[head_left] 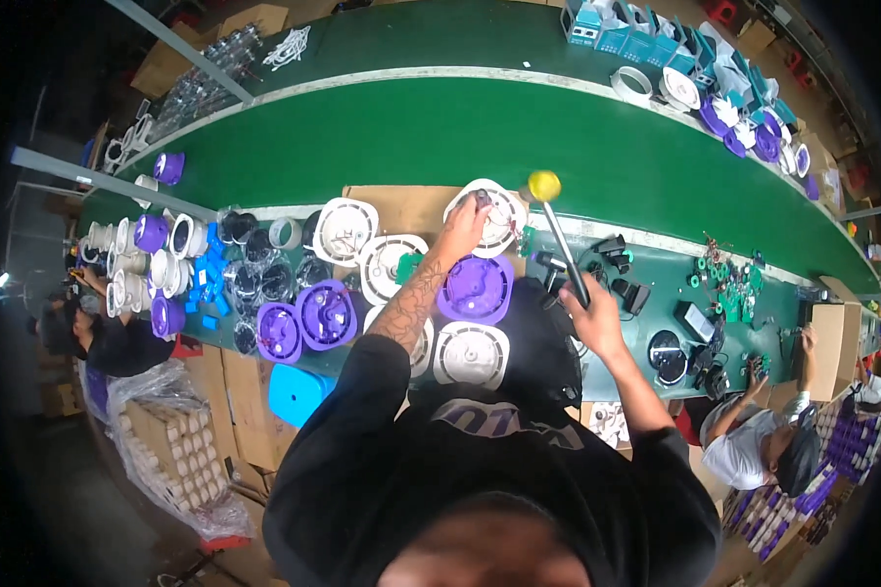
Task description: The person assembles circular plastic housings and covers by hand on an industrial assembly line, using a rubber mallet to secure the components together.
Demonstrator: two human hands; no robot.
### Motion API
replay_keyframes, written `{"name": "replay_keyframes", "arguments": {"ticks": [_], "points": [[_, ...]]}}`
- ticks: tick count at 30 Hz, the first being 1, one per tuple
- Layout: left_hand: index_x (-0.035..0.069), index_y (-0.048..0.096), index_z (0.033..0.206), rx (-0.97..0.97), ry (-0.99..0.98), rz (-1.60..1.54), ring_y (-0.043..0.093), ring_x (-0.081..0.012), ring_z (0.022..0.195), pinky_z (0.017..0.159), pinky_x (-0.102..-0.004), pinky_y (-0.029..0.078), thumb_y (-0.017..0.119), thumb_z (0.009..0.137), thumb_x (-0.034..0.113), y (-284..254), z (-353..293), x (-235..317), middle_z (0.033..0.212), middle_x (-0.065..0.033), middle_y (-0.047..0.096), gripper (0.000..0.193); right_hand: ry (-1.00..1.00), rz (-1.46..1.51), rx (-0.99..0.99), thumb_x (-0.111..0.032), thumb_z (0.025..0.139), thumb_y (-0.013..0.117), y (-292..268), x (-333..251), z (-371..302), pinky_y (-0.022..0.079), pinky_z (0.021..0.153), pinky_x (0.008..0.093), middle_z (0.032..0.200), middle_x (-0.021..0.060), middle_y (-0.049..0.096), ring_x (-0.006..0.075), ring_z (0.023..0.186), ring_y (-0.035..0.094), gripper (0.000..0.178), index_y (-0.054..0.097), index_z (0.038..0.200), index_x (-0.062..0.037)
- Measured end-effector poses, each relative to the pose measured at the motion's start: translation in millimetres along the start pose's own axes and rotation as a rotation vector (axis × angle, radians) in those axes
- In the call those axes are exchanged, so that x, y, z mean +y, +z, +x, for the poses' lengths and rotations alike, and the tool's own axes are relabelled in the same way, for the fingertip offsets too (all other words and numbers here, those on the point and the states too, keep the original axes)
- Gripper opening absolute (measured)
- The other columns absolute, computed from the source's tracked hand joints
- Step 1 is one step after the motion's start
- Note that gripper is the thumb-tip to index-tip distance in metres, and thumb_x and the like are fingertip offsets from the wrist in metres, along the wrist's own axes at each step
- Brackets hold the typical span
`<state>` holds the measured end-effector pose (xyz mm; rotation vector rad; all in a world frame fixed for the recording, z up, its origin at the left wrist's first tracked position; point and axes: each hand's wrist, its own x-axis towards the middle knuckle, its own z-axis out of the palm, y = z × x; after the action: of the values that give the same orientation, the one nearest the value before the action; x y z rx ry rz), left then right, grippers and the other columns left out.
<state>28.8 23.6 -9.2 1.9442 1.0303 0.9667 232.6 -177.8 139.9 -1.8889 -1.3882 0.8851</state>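
Mallet is gripped by the right hand; over the white housing on the desk, a dark tool is held by the left hand, which could be struck by a misaimed blow.

One yellow-headed mallet; in the central cluster, five white housings and three purple housings.

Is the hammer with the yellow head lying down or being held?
Being held: the right hand grips the hammer by its black handle.
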Motion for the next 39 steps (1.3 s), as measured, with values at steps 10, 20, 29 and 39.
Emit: {"name": "replay_keyframes", "arguments": {"ticks": [10,20,29,39], "points": [[-0.001,0.051,0.105,0.353,-0.307,-0.403,0.059,-0.0124,0.078,0.073,-0.0262,0.048,0.048,0.100,0.019,-83,-37,54,0.087,-0.0075,0.061,0.021,0.183,-0.629,-0.001,-0.031,0.075,0.075,16,172,-130,0.048,0.068,0.0462,0.084,0.0162,0.060,0.0377,0.082,0.060,0.036,0.056,0.092,-0.0060],[-0.002,0.052,0.108,0.386,-0.565,-0.353,0.062,-0.0130,0.071,0.068,-0.0280,0.053,0.050,0.099,0.021,-107,-120,87,0.087,-0.0102,0.064,0.025,-0.790,-0.590,-0.095,-0.008,0.077,0.060,61,58,100,0.035,0.103,0.0434,0.133,0.0154,0.048,0.0313,0.127,0.041,0.049,0.052,0.126,-0.0073],[0.003,0.052,0.101,0.375,-0.629,-0.467,0.063,-0.0161,0.070,0.063,-0.0264,0.049,0.050,0.093,0.009,-111,-130,104,0.080,-0.0081,0.062,0.010,-1.004,-0.761,-0.294,-0.010,0.082,0.052,109,67,165,0.032,0.106,0.0483,0.116,0.0158,0.057,0.0289,0.126,0.044,0.023,0.059,0.104,-0.0075],[0.003,0.059,0.101,0.259,-0.661,-0.370,0.047,-0.0089,0.050,0.046,-0.0235,0.035,0.059,0.084,0.008,-83,-87,99,0.062,0.0010,0.051,0.018,-0.765,-0.605,-0.302,-0.016,0.076,0.069,78,42,185,0.038,0.099,0.0472,0.118,0.0181,0.056,0.0331,0.121,0.046,0.040,0.058,0.114,-0.0068]]}}
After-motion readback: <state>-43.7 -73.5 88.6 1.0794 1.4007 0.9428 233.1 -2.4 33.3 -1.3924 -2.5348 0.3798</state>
